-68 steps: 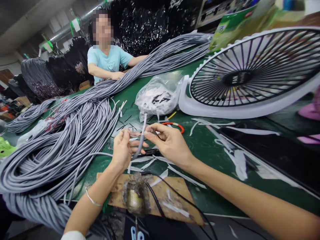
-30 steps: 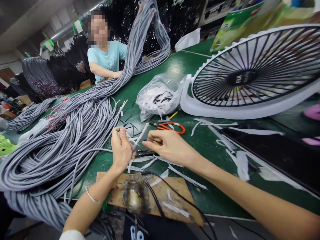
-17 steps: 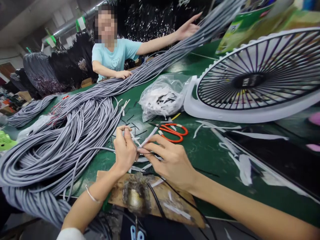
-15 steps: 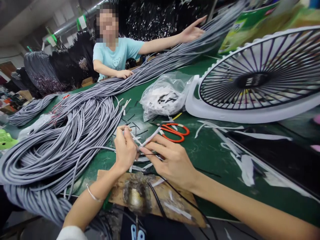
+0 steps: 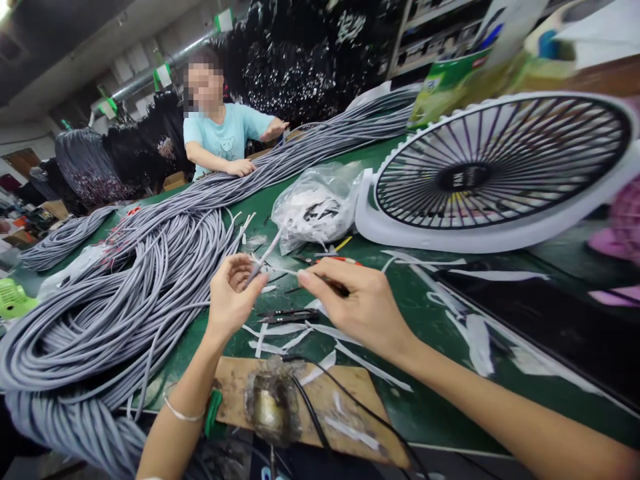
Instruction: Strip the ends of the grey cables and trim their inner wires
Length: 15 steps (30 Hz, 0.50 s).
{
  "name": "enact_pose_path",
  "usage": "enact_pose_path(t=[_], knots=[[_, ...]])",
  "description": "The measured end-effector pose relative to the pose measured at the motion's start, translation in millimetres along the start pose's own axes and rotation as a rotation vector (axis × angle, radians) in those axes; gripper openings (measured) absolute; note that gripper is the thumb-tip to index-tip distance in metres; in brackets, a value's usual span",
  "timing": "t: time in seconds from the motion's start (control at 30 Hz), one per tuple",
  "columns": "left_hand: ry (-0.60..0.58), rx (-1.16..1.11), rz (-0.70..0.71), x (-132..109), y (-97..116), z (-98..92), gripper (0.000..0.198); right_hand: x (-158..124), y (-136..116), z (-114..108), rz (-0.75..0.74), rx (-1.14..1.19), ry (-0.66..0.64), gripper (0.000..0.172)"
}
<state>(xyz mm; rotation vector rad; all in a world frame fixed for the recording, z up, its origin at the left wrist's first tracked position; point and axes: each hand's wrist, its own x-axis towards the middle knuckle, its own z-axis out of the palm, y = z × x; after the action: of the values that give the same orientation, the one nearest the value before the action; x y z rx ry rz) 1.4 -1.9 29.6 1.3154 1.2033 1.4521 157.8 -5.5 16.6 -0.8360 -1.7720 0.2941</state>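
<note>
My left hand point(image 5: 231, 297) is raised over the green table point(image 5: 425, 313) and pinches the end of a grey cable point(image 5: 264, 255) between thumb and fingers. My right hand point(image 5: 356, 303) is closed beside it, its fingertips pinching a thin wire that sticks out of that cable end. The cable end points up and away from me. A huge pile of grey cables point(image 5: 115, 293) lies to the left of both hands. Small black snips point(image 5: 283, 315) rest on the table just below my hands.
A white fan with a black grille point(image 5: 493, 170) lies at the right. A clear bag of scraps point(image 5: 315, 207) sits behind my hands. A wooden board with a solder pot point(image 5: 273, 400) is at the near edge. Across the table a person in a light blue shirt point(image 5: 225, 137) handles cables.
Both my hands have lifted off the table and drawn slightly apart, the cable end now tilted up. The person opposite has lowered the outstretched arm. The camera view has shifted.
</note>
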Motion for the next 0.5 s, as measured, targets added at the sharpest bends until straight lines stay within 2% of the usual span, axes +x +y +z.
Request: enact_pose_path(t=[0.1, 0.2, 0.27, 0.33, 0.4, 0.43, 0.5], knots=[[0.078, 0.141, 0.101, -1.4, -5.1, 1.6, 0.011, -9.5, -9.2, 2.3, -0.244, 0.036, -0.066, 0.022], [0.085, 0.120, 0.115, 1.1, -5.9, 0.4, 0.019, -19.8, -18.6, 6.7, -0.441, 0.100, -0.184, 0.023], [0.031, 0.046, 0.088, 1.9, -3.6, -1.0, 0.031, -20.6, -19.3, 7.8, -0.390, 0.120, -0.132, 0.024], [-0.055, -0.024, 0.051, 0.5, -1.5, -1.5, 0.039, -16.4, -15.1, 7.8, -0.188, 0.102, 0.021, 0.020], [-0.134, -0.068, 0.000, -2.6, -1.2, -0.7, 0.042, -10.5, -8.9, 7.6, -0.028, 0.098, 0.096, 0.016], [-0.169, -0.078, -0.026, -4.4, -1.7, 0.1, 0.043, -8.1, -6.1, 7.7, -0.012, 0.105, 0.088, 0.018], [-0.226, -0.078, -0.068, -7.4, -3.2, 2.0, 0.045, -5.1, -2.2, 8.5, -0.083, 0.116, 0.042, 0.023]])
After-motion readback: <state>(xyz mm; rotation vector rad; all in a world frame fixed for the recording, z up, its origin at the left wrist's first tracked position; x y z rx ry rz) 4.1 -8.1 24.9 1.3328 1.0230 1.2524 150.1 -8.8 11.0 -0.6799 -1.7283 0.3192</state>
